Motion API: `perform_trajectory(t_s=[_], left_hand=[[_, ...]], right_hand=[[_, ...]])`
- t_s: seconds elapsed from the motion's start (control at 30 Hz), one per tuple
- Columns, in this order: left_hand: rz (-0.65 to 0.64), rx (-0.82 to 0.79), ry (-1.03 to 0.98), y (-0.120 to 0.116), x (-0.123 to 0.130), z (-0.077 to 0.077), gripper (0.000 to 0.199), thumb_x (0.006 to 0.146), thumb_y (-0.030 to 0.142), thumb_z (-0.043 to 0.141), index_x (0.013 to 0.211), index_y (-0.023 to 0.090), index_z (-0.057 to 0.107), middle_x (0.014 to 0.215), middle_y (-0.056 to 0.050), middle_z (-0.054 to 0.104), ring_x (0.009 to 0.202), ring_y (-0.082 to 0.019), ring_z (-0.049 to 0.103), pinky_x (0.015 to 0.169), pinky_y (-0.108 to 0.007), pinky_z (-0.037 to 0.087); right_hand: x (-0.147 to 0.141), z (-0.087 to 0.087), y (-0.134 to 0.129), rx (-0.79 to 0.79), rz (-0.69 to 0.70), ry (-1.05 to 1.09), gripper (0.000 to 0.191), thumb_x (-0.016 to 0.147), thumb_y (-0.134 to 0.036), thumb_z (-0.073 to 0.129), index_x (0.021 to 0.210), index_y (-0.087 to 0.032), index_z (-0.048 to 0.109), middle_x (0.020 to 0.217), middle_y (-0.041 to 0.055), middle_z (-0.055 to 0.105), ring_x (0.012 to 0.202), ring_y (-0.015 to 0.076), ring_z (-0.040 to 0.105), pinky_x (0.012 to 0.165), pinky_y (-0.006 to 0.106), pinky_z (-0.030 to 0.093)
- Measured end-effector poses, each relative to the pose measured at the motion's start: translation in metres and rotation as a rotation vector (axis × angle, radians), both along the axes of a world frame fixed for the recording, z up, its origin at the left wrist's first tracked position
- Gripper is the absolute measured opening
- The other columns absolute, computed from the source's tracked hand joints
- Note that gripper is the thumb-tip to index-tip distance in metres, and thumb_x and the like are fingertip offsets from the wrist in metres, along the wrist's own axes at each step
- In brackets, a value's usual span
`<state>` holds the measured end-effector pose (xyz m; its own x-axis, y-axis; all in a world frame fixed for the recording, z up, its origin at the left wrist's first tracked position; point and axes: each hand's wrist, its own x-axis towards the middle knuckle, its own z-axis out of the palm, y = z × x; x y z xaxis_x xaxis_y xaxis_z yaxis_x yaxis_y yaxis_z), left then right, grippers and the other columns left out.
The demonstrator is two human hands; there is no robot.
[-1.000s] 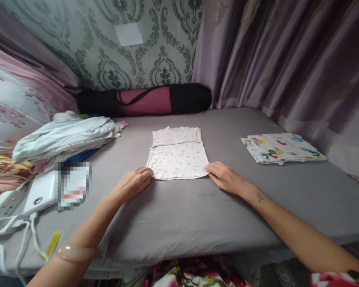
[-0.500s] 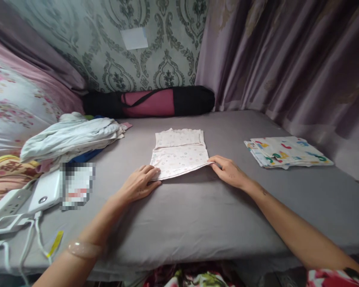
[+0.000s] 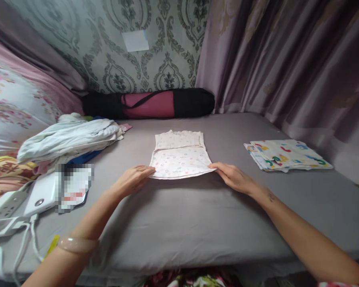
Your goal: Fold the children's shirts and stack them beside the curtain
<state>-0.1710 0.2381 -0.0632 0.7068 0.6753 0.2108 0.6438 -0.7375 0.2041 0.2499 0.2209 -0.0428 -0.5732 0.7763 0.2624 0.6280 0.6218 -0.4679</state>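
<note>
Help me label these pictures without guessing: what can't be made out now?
All in the head view:
- Pale printed cloth: underside hidden by its top; motifs too small to identify.
- Item beside the white device: covered by pixelation.
- Floral fabric: cut off by the left edge.
- Folded patterned cloths: lower layers mostly hidden by the top one.

Bed (image 3: 167,215): grey sheet, slightly wrinkled on my side. Landmark = white printed cloth (image 3: 179,161), spread mid-bed in front of me, top part folded over. Beyond it: long black-and-maroon bag (image 3: 149,104), lying crosswise. Right of it, well apart: stack of folded patterned fabric (image 3: 287,153), flat. Left of it: loose heap of clothes (image 3: 68,135). Left and nearer me than it: pixelated item (image 3: 76,189), white power bank (image 3: 40,195), power strip (image 3: 6,205), white cables (image 3: 23,243).
</note>
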Motion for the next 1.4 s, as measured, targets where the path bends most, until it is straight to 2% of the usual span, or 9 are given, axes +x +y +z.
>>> perform_trajectory(t_s=[0.2, 0.4, 0.57, 0.7, 0.83, 0.93, 1.13, 1.23, 1.4], left_hand=[[-0.036, 0.013, 0.069, -0.028, 0.007, 0.018, 0.045, 0.092, 0.011, 0.035, 0.128, 0.023, 0.057, 0.127, -0.008, 0.065, 0.116, -0.021, 0.062, 0.1, -0.04, 0.05], [0.0, -0.07, 0.064, -0.059, 0.006, 0.025, 0.048, 0.091, 0.01, 0.037, 0.132, 0.026, 0.056, 0.13, -0.005, 0.063, 0.119, -0.021, 0.06, 0.104, -0.04, 0.047], [-0.043, -0.168, 0.002, -0.082, 0.002, 0.029, 0.052, 0.089, 0.01, 0.039, 0.134, 0.031, 0.055, 0.128, -0.003, 0.065, 0.116, -0.02, 0.062, 0.102, -0.039, 0.05], [-0.021, -0.223, -0.044, -0.089, 0.001, 0.031, 0.046, 0.091, 0.015, 0.038, 0.128, 0.029, 0.06, 0.124, -0.003, 0.067, 0.111, -0.021, 0.065, 0.093, -0.034, 0.055], [0.111, -0.359, -0.119, -0.076, 0.004, 0.041, 0.032, 0.094, 0.028, 0.043, 0.118, 0.026, 0.065, 0.107, -0.004, 0.074, 0.09, -0.019, 0.071, 0.076, -0.027, 0.056], [0.268, -0.463, -0.304, -0.058, 0.011, 0.048, 0.03, 0.092, 0.041, 0.05, 0.106, 0.021, 0.068, 0.091, -0.003, 0.074, 0.077, -0.017, 0.068, 0.067, -0.024, 0.052], [0.583, -0.566, -0.797, -0.017, 0.042, 0.038, 0.041, 0.08, 0.053, 0.06, 0.089, 0.013, 0.064, 0.074, -0.003, 0.065, 0.068, -0.016, 0.059, 0.062, -0.026, 0.048], [0.656, -0.476, -0.85, 0.01, 0.055, 0.022, 0.036, 0.08, 0.047, 0.054, 0.085, 0.013, 0.062, 0.067, 0.0, 0.058, 0.062, -0.014, 0.053, 0.057, -0.023, 0.041], [0.898, -0.218, -0.604, 0.05, 0.071, 0.0, 0.021, 0.085, 0.027, 0.042, 0.074, 0.017, 0.057, 0.065, 0.0, 0.056, 0.064, -0.016, 0.052, 0.058, -0.024, 0.036]], right_hand=[[0.01, 0.005, -0.019, 0.006, 0.04, -0.062, 0.033, 0.097, -0.02, 0.039, 0.123, -0.025, 0.057, 0.12, 0.0074, 0.067, 0.111, 0.0224, 0.064, 0.095, 0.04, 0.052], [0.013, 0.011, -0.051, -0.013, 0.076, -0.056, 0.037, 0.095, -0.015, 0.041, 0.125, -0.027, 0.058, 0.122, 0.0063, 0.067, 0.112, 0.0225, 0.063, 0.097, 0.04, 0.053], [0.018, 0.017, -0.079, -0.117, 0.065, -0.075, 0.04, 0.095, -0.016, 0.041, 0.129, -0.029, 0.056, 0.128, 0.0046, 0.064, 0.116, 0.0226, 0.061, 0.1, 0.039, 0.051], [0.021, 0.021, -0.085, -0.224, 0.034, -0.087, 0.035, 0.098, -0.025, 0.042, 0.129, -0.031, 0.056, 0.126, 0.003, 0.065, 0.115, 0.0221, 0.062, 0.097, 0.035, 0.051], [0.017, 0.034, -0.071, -0.282, 0.008, -0.042, 0.03, 0.099, -0.033, 0.041, 0.122, -0.031, 0.061, 0.116, 0.0024, 0.069, 0.104, 0.0217, 0.066, 0.089, 0.032, 0.052], [0.011, 0.042, -0.054, -0.27, -0.086, 0.023, 0.029, 0.1, -0.036, 0.04, 0.113, -0.027, 0.063, 0.103, 0.0025, 0.072, 0.093, 0.0201, 0.067, 0.082, 0.029, 0.052], [-0.006, 0.023, -0.001, -0.141, -0.367, 0.235, 0.024, 0.094, -0.036, 0.047, 0.099, -0.021, 0.065, 0.087, 0.0025, 0.071, 0.076, 0.0178, 0.064, 0.07, 0.026, 0.05], [-0.02, 0.009, 0.032, -0.096, -0.509, 0.295, 0.025, 0.092, -0.032, 0.047, 0.102, -0.019, 0.066, 0.083, 0.0041, 0.07, 0.069, 0.0171, 0.062, 0.065, 0.026, 0.049], [-0.047, 0.002, 0.069, -0.069, -0.757, 0.166, 0.031, 0.091, -0.017, 0.04, 0.111, -0.015, 0.063, 0.103, 0.0109, 0.071, 0.095, 0.021, 0.065, 0.083, 0.03, 0.048]])
